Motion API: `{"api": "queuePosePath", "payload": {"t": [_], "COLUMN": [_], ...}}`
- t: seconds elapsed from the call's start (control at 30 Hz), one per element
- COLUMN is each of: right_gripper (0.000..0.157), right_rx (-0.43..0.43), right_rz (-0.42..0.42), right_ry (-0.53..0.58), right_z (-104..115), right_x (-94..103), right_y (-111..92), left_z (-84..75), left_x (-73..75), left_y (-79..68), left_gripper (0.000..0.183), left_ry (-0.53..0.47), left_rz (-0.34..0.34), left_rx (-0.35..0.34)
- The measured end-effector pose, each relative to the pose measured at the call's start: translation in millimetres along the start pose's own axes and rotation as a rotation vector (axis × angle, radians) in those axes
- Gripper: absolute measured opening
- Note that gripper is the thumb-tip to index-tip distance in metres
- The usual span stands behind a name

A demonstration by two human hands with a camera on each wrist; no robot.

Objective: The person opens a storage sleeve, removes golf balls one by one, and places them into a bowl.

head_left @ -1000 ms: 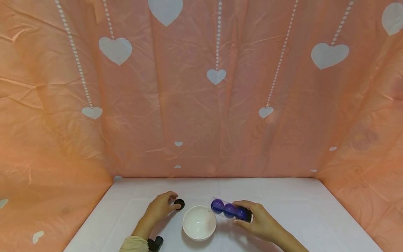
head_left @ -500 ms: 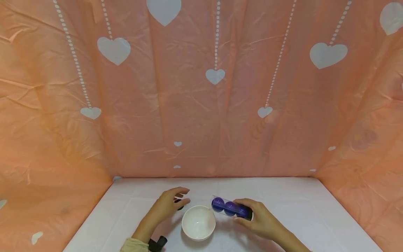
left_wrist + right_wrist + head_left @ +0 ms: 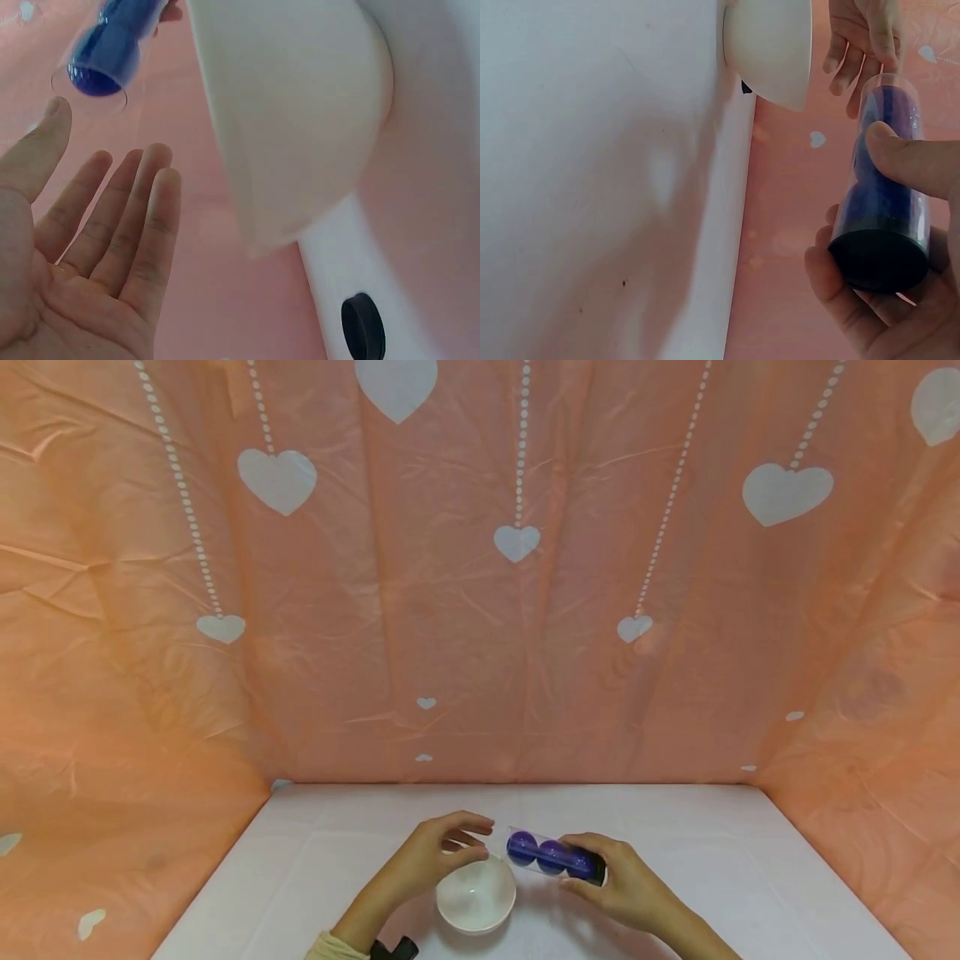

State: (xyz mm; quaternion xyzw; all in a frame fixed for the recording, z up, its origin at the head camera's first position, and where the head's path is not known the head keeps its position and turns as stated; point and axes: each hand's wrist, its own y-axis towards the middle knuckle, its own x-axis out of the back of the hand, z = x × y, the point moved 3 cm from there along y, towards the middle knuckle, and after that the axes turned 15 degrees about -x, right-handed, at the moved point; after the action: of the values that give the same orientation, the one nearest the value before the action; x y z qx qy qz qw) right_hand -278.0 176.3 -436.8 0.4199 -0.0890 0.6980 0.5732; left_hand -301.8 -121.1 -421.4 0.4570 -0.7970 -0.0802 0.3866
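Note:
My right hand (image 3: 626, 887) grips a clear tube (image 3: 553, 857) near its black-capped end. Inside the tube sit purple-blue balls (image 3: 94, 64) in a row. The tube is held tilted, its uncapped mouth pointing left beside the bowl's rim. My left hand (image 3: 438, 858) hovers over the far left edge of the white bowl (image 3: 480, 906), fingers extended and nothing in them. Seen from the left wrist, its fingertips lie just short of the tube's mouth. A black round cap (image 3: 364, 328) lies on the table; the left hand hides it in the head view.
The bowl stands on a white table (image 3: 675, 827). A pink-orange sheet with white hearts (image 3: 516, 543) hangs behind and at both sides. A black device (image 3: 396, 948) sits at the left wrist.
My left hand has come away from the black cap and moved right, over the bowl's edge towards the tube's mouth. The right hand and tube have hardly moved.

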Motion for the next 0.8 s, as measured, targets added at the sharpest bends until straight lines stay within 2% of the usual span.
{"api": "queuePosePath", "payload": {"t": [0.2,0.43,0.67,0.8], "right_gripper": [0.041,0.040,0.040,0.040], "right_rx": [0.022,0.061,-0.023,-0.003], "right_rz": [0.004,0.007,0.046,0.036], "right_ry": [-0.002,-0.027,-0.046,-0.035], "right_z": [1,2,2,2], "right_x": [0.8,0.9,1.3,1.2], "right_y": [0,1,0,1], "left_z": [-3.8,-6.3,-6.1,-5.4], "left_x": [-10.6,-15.5,-19.0,-18.8], "left_y": [-0.1,-0.1,0.8,0.1], "left_gripper": [0.036,0.037,0.039,0.038], "left_ry": [-0.025,-0.023,-0.050,-0.039], "left_rz": [0.009,-0.001,-0.008,-0.006], "left_rx": [-0.005,-0.035,-0.062,-0.059]}}
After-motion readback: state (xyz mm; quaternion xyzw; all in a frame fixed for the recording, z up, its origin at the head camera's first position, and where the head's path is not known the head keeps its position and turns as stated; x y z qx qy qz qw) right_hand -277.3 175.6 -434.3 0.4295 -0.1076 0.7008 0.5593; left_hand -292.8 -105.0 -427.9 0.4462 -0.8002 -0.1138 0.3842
